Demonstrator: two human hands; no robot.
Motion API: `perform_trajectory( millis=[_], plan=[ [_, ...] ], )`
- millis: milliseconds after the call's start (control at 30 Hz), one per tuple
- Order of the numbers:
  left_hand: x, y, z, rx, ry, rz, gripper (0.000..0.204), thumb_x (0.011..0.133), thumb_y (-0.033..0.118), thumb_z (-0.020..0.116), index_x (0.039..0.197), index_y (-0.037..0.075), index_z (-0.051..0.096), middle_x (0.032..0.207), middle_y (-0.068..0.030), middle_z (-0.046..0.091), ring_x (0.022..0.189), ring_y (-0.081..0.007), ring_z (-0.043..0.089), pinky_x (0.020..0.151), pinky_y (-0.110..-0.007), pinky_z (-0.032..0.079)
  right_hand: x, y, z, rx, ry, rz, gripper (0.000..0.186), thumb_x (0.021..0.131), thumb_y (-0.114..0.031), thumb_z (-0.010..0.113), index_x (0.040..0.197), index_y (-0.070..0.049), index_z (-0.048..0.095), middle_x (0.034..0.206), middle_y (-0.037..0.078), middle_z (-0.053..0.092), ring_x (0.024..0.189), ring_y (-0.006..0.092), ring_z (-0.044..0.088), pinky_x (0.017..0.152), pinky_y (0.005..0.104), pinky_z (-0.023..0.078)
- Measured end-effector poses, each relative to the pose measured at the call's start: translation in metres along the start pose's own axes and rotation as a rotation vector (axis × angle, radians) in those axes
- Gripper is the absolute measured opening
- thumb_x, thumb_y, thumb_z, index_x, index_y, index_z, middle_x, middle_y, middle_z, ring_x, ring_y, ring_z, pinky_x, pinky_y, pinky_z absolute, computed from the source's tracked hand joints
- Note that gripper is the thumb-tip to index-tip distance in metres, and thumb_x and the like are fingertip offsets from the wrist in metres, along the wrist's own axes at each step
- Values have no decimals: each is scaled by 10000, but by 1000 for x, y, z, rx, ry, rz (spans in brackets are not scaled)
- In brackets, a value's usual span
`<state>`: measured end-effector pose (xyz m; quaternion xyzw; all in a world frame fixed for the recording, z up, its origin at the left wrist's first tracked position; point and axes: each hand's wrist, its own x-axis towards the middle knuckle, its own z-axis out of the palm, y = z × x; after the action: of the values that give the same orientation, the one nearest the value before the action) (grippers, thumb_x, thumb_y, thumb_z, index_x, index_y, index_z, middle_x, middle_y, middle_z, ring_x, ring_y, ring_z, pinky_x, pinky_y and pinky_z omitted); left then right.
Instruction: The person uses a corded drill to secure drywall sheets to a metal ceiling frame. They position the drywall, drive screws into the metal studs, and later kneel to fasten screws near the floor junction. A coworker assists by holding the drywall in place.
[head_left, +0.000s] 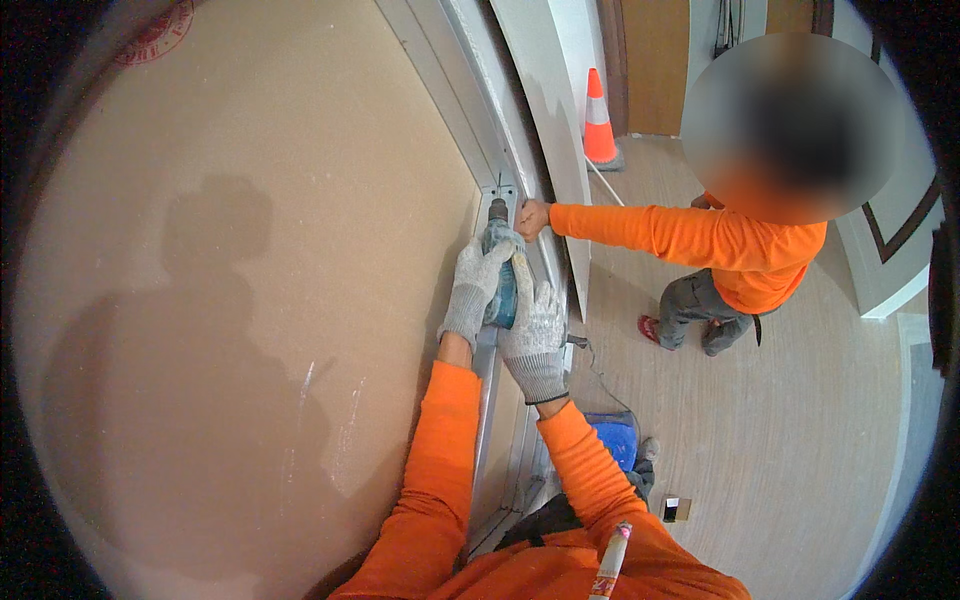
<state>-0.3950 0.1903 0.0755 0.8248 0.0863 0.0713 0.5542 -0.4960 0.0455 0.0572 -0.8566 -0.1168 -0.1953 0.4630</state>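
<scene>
A teal power drill (503,300) is held in both my hands, its dark chuck and thin bit pointing away from me at a silvery metal channel (480,150). My left hand (476,285), in a grey knit glove, wraps the drill's body near the chuck. Around its rear is my right hand (535,322), gloved alike, with part of its grip hidden. The bit's tip lies close to small dark holes in the channel; whether it touches cannot be made out. A co-worker's bare hand (534,220) rests on the channel's edge, right beside the chuck.
A large tan board (250,300) fills the left side. The co-worker (770,260), in an orange top, stands at the right on the pale floor (780,430). An orange traffic cone (597,120) stands beyond. A cord (612,385) runs down near a blue object (615,438).
</scene>
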Motion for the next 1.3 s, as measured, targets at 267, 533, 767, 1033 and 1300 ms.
perform_trajectory(
  millis=[267, 533, 767, 1033, 1300],
  plan=[
    [-14, 31, 7, 40, 33, -1, 367, 956, 300, 726, 1177, 7, 723, 1010, -106, 757, 873, -201, 726, 800, -352, 592, 4, 7, 4, -69, -3, 9, 1081, 741, -216, 862, 1664, -104, 311, 1147, 221, 562, 1119, 422, 554, 958, 515, 459],
    [-14, 36, 4, -78, -9, -78, 384, 957, 267, 734, 1251, 19, 723, 1059, -96, 743, 919, -196, 699, 835, -342, 566, 6, 4, 4, -85, -4, 10, 1084, 735, -214, 861, 1670, -153, 317, 1182, 205, 552, 1138, 398, 567, 967, 521, 459],
    [-15, 40, 8, -64, 7, -74, 432, 940, 299, 746, 1257, 7, 718, 1062, -122, 747, 922, -202, 702, 833, -355, 569, 8, 7, 5, -108, -58, 57, 1085, 718, -168, 845, 1669, -158, 323, 1199, 198, 552, 1153, 395, 568, 971, 516, 461],
    [-9, 34, 11, 64, 62, -8, 428, 932, 337, 739, 1169, -18, 716, 1019, -134, 753, 883, -226, 723, 794, -372, 587, 10, 4, -1, -120, -27, 33, 1092, 732, -133, 828, 1681, -157, 288, 1167, 192, 559, 1117, 392, 585, 943, 500, 479],
    [10, 19, 12, -35, 20, -6, 399, 934, 329, 745, 1157, -1, 733, 1007, -120, 756, 852, -203, 713, 764, -365, 581, 16, 12, 7, -174, 17, 3, 1073, 754, -189, 845, 1674, -149, 297, 1152, 189, 580, 1095, 384, 594, 915, 494, 494]
  ],
)
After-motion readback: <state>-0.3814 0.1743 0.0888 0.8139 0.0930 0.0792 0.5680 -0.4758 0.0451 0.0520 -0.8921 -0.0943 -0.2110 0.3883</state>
